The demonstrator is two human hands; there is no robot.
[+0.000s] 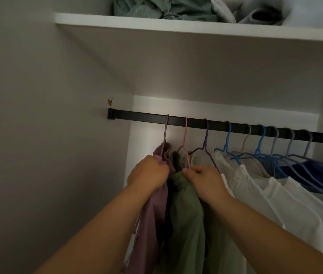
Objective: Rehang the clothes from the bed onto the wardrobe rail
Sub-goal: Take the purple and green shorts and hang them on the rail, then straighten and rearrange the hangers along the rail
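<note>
rail: black metal wardrobe rail (196,123) runs left to right across the closet, sloping down to the right in view; its left stretch is bare.
hangers: mauve hanger (165,129) and pink hanger (186,133) are both hooked over the rail, leftmost in the row.
left hand: left hand (148,172) clenches the neck of the mauve fabric garment (154,214) just under its hanger.
right hand: right hand (206,181) pinches the pink hanger's shoulder at the top of the sage-green garment (184,218).
key relation: rail lies above and ahead of both hands; garments hang straight down, across the rail's long axis; left hand is nearer the bare end.
neighbours: white shirts (265,186) on blue hangers (228,139) crowd just right.
shelf: white shelf (156,22) above holds folded linens.
judgement: likely spacing or settling these two.
</note>
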